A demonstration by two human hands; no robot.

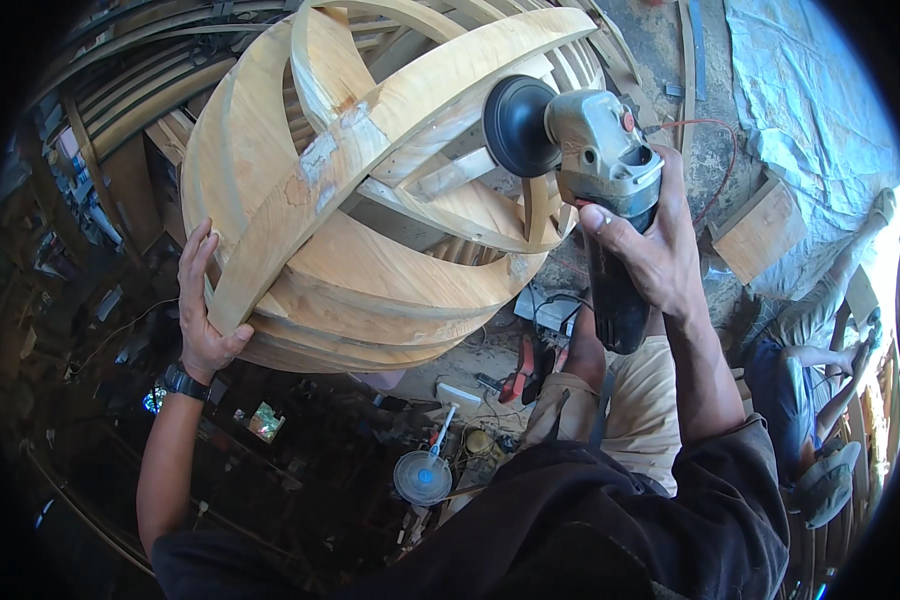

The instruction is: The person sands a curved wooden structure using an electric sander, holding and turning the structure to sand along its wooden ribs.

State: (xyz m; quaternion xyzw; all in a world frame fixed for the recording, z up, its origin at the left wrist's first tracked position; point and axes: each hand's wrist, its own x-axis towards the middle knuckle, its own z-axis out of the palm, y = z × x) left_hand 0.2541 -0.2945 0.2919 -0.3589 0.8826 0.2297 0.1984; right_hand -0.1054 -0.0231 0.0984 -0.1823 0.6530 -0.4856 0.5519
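Note:
A large rounded frame of curved pale wooden slats (390, 260) fills the upper middle, with whitish and brown patches on one broad slat. My left hand (206, 310) grips that slat's near left end, fingers along its outer side and thumb at the cut end. A dark watch is on that wrist. In my right hand (658, 245) is an angle grinder (608, 150) with a metal head and dark body, fingers wrapped round it. Its round black pad (522, 125) is tilted at the frame's right side; I cannot tell whether it touches the wood.
On the right sit another person (805, 370), a blue tarp (810, 130) and a wooden board (762, 230). A red cord (732, 150) runs across the floor beyond the grinder. Near my legs lie a round clear-lidded container (422, 478) and red-handled tools (518, 370).

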